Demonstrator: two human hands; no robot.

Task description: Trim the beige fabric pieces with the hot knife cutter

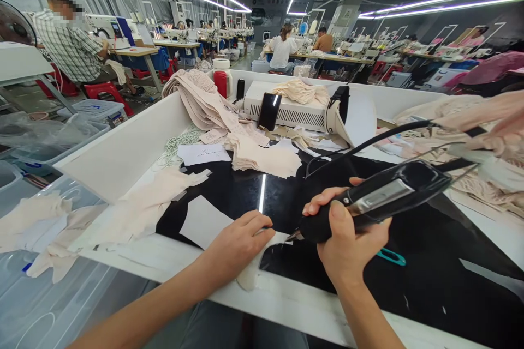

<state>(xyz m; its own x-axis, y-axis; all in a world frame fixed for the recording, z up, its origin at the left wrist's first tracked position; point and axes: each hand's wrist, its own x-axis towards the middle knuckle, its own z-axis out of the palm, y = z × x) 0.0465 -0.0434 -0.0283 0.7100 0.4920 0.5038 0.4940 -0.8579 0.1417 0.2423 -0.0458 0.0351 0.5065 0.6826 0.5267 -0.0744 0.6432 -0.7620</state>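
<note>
My right hand (347, 234) is closed round a black corded cutting tool (380, 199), its tip pointing down-left at a pale fabric piece (249, 275) on the glossy black worktop (429, 262). My left hand (239, 245) rests on that fabric piece just left of the tool tip, fingers curled and pressing it down. The tool's black cable (368, 144) runs up and to the right.
Stacks of beige fabric pieces (245, 147) lie behind, with a white box unit (286, 109), a black phone (269, 112), a red bottle (220, 83). Teal snips (391, 256) lie on the worktop. Clear bins with fabric (41, 229) sit left. Other people sew at tables behind.
</note>
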